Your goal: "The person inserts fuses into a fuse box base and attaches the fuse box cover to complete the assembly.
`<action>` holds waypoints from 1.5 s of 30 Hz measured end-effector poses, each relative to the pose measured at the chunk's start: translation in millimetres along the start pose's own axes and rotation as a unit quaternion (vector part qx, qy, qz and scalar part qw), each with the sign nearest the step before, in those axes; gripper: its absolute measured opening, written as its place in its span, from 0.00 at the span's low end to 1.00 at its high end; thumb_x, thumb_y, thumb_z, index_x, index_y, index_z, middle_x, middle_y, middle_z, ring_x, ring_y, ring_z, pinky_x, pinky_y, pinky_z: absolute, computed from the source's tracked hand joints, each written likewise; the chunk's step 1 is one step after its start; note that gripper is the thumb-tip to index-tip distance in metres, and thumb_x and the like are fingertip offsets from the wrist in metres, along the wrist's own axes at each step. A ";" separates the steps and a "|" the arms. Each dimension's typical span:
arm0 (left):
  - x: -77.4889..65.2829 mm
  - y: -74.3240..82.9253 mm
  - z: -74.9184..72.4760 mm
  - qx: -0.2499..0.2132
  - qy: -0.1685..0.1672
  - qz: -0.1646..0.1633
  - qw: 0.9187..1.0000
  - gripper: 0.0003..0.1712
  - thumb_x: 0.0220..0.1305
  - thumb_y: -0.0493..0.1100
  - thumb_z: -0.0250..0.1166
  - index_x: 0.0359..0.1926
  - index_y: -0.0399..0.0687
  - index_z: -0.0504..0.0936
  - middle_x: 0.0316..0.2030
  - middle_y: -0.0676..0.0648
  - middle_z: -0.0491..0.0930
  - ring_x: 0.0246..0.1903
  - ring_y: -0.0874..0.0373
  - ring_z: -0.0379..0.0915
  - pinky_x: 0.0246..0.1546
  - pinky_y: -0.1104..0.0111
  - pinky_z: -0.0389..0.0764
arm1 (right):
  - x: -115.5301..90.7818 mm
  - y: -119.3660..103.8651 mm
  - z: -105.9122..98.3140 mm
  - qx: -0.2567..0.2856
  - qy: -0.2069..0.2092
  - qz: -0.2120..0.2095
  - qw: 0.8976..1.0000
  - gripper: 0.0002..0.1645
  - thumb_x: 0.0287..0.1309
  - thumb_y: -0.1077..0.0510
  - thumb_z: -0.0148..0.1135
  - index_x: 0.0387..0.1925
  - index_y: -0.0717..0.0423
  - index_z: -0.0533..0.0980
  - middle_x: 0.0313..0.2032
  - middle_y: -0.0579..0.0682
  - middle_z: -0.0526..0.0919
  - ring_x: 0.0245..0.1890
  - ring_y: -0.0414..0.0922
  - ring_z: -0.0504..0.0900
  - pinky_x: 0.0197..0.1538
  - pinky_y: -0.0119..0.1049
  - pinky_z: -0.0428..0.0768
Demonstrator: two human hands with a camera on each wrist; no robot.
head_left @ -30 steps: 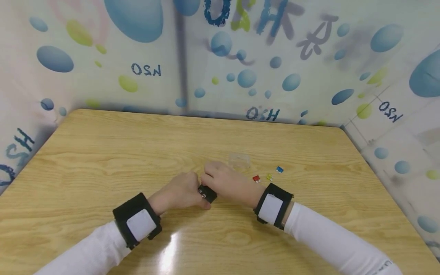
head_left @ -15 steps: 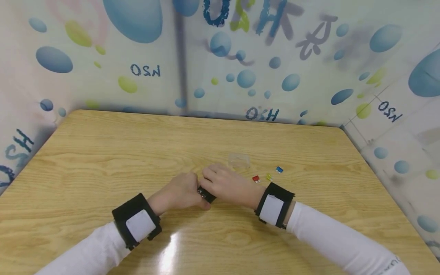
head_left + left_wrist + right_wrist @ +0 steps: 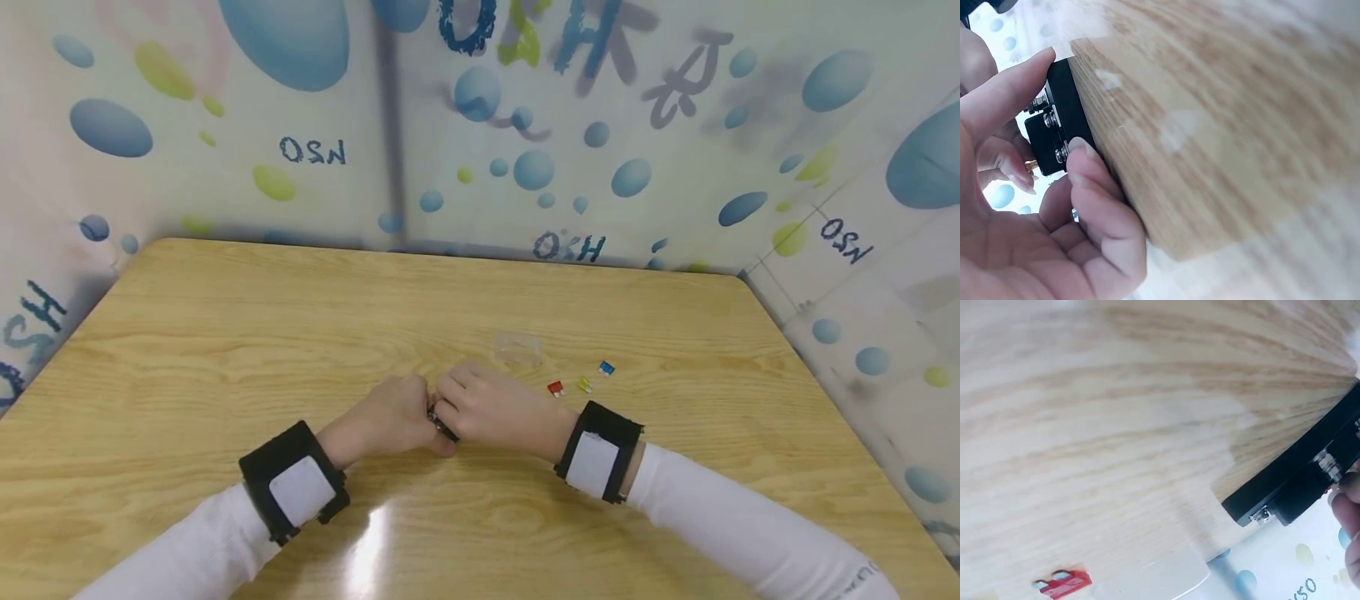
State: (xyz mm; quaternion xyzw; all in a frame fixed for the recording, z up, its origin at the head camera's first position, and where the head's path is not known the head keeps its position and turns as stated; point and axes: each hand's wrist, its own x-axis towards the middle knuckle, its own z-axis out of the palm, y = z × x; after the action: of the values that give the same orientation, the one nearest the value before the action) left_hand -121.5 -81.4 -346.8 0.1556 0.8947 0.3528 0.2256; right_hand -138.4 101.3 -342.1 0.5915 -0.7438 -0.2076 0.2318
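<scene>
My left hand grips a black fuse block by its base, between thumb and fingers. Metal screw terminals line the block's edge in the left wrist view, and a brass-coloured post sticks out from its raised part. Fingers of my right hand curl at the far side of the block, covering much of it in the head view. A tiny red bit shows by those fingertips in the right wrist view; I cannot tell what they pinch there. The block stands on edge close over the wooden table.
Right of the hands lie a red blade fuse, a yellow blade fuse and a blue blade fuse. A clear plastic cover rests just beyond my right hand. A patterned wall borders the table's far edge.
My right hand has shifted slightly toward me and left over the fuse block, so less of the block shows. The left hand keeps its hold. The loose fuses and cover stay put.
</scene>
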 end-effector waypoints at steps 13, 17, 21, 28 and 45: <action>-0.6 1.4 -0.4 0.011 0.018 -0.006 1.000 0.20 0.42 0.48 0.79 0.14 0.50 0.74 0.11 0.57 0.62 0.13 0.64 0.56 0.16 0.73 0.58 | 2.3 4.8 -0.9 0.216 -0.010 0.068 0.974 0.12 0.61 0.60 0.64 0.47 0.54 0.80 0.35 0.44 0.76 0.38 0.39 0.76 0.51 0.31 0.78; -0.4 0.6 0.2 0.008 0.017 -0.007 1.000 0.22 0.43 0.48 0.79 0.13 0.51 0.72 0.11 0.57 0.61 0.13 0.64 0.55 0.16 0.73 0.56 | 0.3 5.3 2.6 0.274 0.019 0.084 0.958 0.10 0.61 0.62 0.63 0.45 0.55 0.80 0.33 0.45 0.73 0.35 0.39 0.72 0.45 0.31 0.77; 0.2 0.7 0.7 0.008 0.015 -0.015 1.000 0.21 0.42 0.48 0.80 0.13 0.50 0.73 0.10 0.57 0.62 0.13 0.64 0.55 0.16 0.73 0.56 | -0.1 7.3 0.4 0.304 0.017 0.090 0.948 0.09 0.64 0.62 0.61 0.45 0.55 0.81 0.33 0.45 0.74 0.35 0.38 0.73 0.43 0.30 0.76; 0.8 4.2 -0.2 0.012 0.013 -0.045 0.999 0.19 0.41 0.48 0.80 0.17 0.47 0.77 0.12 0.55 0.65 0.14 0.62 0.57 0.17 0.72 0.58 | -4.7 18.2 -2.7 0.365 0.007 0.124 0.923 0.09 0.66 0.59 0.60 0.46 0.51 0.80 0.40 0.45 0.80 0.39 0.38 0.78 0.43 0.30 0.79; 0.5 7.1 -0.2 0.036 0.017 -0.066 0.997 0.21 0.39 0.50 0.80 0.22 0.43 0.78 0.16 0.51 0.72 0.16 0.60 0.62 0.17 0.71 0.61 | -41.7 74.4 3.1 0.381 0.008 0.253 0.889 0.17 0.65 0.52 0.63 0.51 0.54 0.80 0.46 0.51 0.84 0.42 0.46 0.83 0.46 0.39 0.82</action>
State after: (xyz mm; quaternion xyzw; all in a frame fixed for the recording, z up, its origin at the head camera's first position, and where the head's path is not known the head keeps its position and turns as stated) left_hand -121.2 -76.3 -341.9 0.0984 0.9186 0.3076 0.2278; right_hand -190.5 158.0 -305.3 0.4281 -0.8882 0.1622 0.0394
